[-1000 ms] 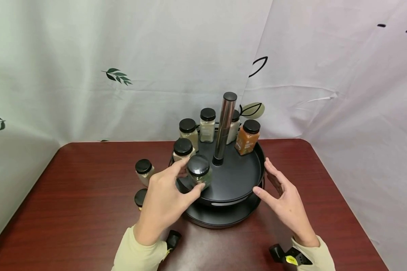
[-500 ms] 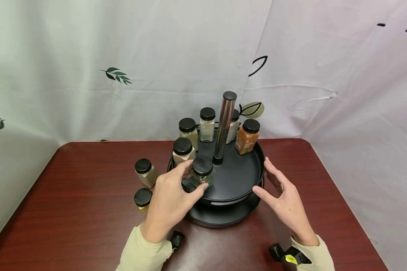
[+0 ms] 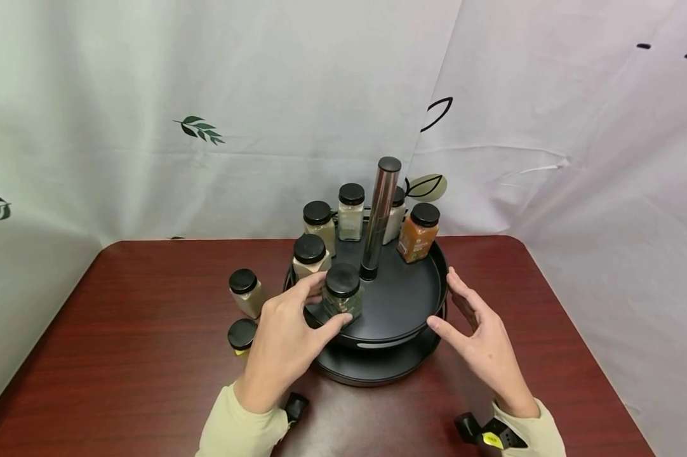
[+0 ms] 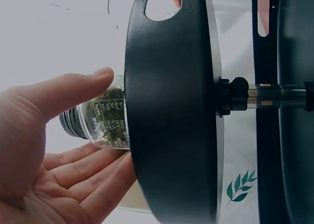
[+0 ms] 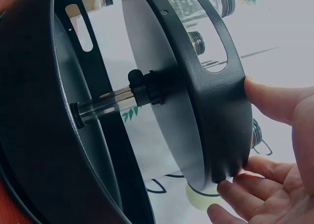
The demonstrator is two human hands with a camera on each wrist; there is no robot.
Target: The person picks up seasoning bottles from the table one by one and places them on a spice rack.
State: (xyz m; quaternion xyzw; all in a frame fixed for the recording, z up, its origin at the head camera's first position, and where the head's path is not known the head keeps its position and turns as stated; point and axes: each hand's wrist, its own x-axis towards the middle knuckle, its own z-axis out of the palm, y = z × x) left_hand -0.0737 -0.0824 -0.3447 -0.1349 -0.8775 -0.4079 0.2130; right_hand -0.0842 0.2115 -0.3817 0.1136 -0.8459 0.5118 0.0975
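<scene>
A glass spice jar (image 3: pixel 345 303) with a black lid stands at the near left of the round black upper tray (image 3: pixel 403 301); green flakes show inside the jar (image 4: pixel 109 117) in the left wrist view. My left hand (image 3: pixel 289 339) is around it, thumb on the near side and fingers on the far left side. In the left wrist view the thumb (image 4: pixel 81 89) is straight and lifted slightly off the glass, the fingers extended along the opposite side. My right hand (image 3: pixel 483 343) touches the right rim of the upper tray with thumb and fingertips spread, as the right wrist view also shows.
A second black tray (image 3: pixel 372 371) lies beneath the upper one, and a metal post (image 3: pixel 380 219) rises from the middle. Several lidded jars line the upper tray's back and left, including an orange jar (image 3: pixel 418 238). Two jars stand left on the table (image 3: pixel 120 355).
My left hand has moved slightly right with the green-flake jar, which now stands on the upper tray, and the thumb has eased off it. My right hand has stayed at the rim.
</scene>
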